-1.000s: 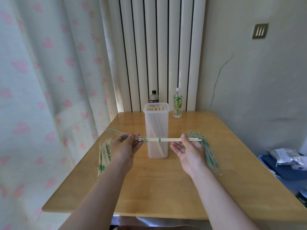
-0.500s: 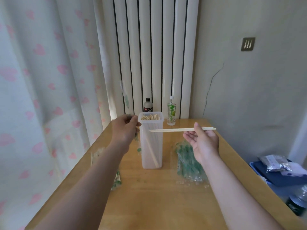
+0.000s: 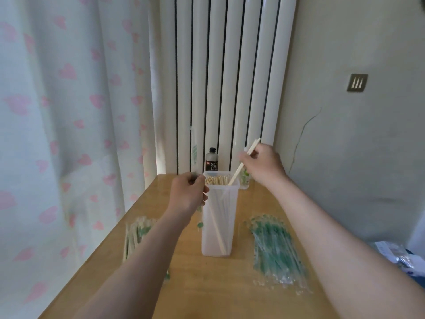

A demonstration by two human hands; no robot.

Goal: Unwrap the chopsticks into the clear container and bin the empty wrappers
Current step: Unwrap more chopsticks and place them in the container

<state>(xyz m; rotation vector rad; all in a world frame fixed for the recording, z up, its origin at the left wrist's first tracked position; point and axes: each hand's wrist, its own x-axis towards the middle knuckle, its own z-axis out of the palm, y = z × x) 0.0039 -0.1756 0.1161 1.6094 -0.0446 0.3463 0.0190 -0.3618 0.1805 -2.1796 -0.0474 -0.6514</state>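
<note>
Wrapped chopsticks (image 3: 135,233) are lying at the left edge of the table (image 3: 207,286). My left hand (image 3: 187,196) is pinching an empty wrapper (image 3: 195,150) just beside the clear container (image 3: 219,226). My right hand (image 3: 262,166) is gripping a bare chopstick pair (image 3: 236,173), tilted, lower tip entering the container's mouth. Empty wrappers (image 3: 276,247) are lying right.

**Corner table, radiator, curtained window**

Wood table (image 3: 207,295) stands in a corner. White column radiator (image 3: 230,77) behind it, dark gaps between the columns. Left: sheer white curtain (image 3: 57,134) with pink hearts, daylight glowing through. Right: grey-beige wall (image 3: 368,169) with a thin crack (image 3: 303,132) running down it and a slotted metal plate (image 3: 357,82) higher up. Light soft, dim.
</note>
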